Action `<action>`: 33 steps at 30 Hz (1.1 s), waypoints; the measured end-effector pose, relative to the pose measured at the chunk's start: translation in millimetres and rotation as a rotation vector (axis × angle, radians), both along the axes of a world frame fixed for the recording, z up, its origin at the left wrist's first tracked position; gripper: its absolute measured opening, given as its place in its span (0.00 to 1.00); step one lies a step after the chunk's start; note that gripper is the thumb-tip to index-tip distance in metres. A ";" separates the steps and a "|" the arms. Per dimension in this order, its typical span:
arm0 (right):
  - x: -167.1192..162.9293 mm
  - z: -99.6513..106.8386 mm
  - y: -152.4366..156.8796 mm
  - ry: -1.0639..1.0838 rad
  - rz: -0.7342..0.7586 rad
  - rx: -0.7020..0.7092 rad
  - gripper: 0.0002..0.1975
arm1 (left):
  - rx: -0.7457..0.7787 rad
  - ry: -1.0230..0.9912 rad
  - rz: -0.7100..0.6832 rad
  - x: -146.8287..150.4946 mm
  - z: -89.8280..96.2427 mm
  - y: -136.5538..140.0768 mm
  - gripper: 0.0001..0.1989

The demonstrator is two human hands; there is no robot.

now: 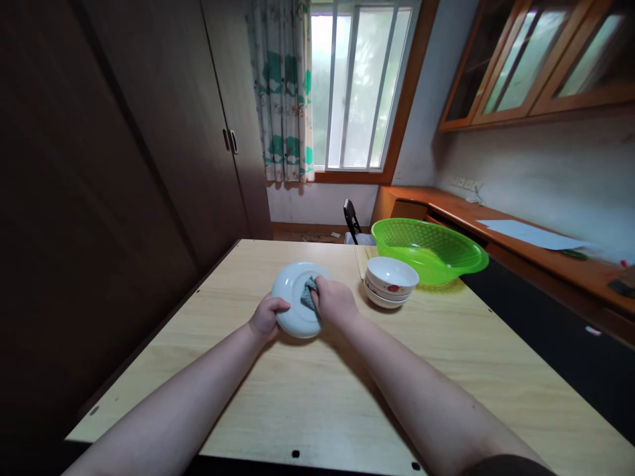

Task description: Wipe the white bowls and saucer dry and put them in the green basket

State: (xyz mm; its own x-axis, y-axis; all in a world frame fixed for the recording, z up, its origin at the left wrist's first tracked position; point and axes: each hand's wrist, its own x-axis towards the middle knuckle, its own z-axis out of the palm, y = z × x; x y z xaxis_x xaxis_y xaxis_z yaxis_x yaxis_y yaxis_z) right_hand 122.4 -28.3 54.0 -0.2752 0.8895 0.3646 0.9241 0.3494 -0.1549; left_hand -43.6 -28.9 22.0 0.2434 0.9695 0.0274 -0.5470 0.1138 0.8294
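A white plate [292, 281] is held just above the table, tilted, with what looks like its underside and round foot ring facing me. My left hand [266, 316] grips its left edge, thumb on the face and the other fingers hidden behind. Bunched in my right hand [333, 301] is a grey-green cloth [308, 295], pressed against the right part of the plate. To the right of that hand stands a stack of white bowls [391, 281], the upper ones bearing a red decoration.
A large green plastic basket [429, 248] stands behind the bowls at the table's far right corner. Wooden chopsticks [361, 262] lie left of it. Beyond the wooden table [297, 403] are a folding chair [352, 221] and a desk [496, 218]. A dark wardrobe [149, 132] flanks the left side.
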 end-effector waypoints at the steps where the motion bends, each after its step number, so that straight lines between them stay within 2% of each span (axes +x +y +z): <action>1: 3.6 0.1 3.0 0.011 -0.022 -0.013 0.11 | 0.006 -0.003 -0.001 -0.4 0.4 0.4 0.25; 7: 17.6 -12.4 19.2 0.200 -0.127 -0.077 0.11 | -0.015 0.016 0.033 -3.0 -1.8 2.0 0.29; 13: 26.0 -43.0 42.8 0.715 -0.285 -0.178 0.16 | -0.027 -0.008 0.134 -7.1 -5.9 4.6 0.28; 15: 28.1 -52.0 49.2 0.793 -0.287 -0.247 0.16 | -0.038 -0.039 0.193 -8.5 -7.4 7.3 0.27; 20: 29.6 -61.5 53.6 0.678 -0.217 -0.348 0.13 | -0.110 -0.147 0.317 -11.1 -3.6 12.9 0.25; 22: 29.3 -59.5 51.8 0.649 -0.195 -0.295 0.13 | -0.139 -0.176 0.354 -11.8 0.5 13.4 0.24; 24: 28.0 -55.7 48.9 0.702 -0.100 -0.177 0.15 | -0.148 -0.190 0.375 -12.2 3.7 13.6 0.25; 26: 24.7 -52.2 45.5 0.809 0.072 -0.092 0.18 | -0.140 -0.197 0.386 -12.4 4.1 14.0 0.25; 28: 18.5 -50.6 42.1 0.967 0.205 -0.100 0.20 | -0.122 -0.198 0.390 -13.0 1.5 15.0 0.25; 33: -0.6 -48.8 37.8 1.476 0.233 -0.334 0.22 | -0.033 -0.185 0.424 -15.5 -9.2 18.6 0.23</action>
State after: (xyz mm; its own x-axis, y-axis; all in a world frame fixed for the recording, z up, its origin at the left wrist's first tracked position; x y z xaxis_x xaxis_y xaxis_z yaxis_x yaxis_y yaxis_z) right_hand 121.8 9.6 5.2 0.0013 0.9737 0.2277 -0.1891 0.2238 -0.9561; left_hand -59.1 -10.3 12.7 -0.1807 0.9835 0.0009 -0.6897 -0.1274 0.7128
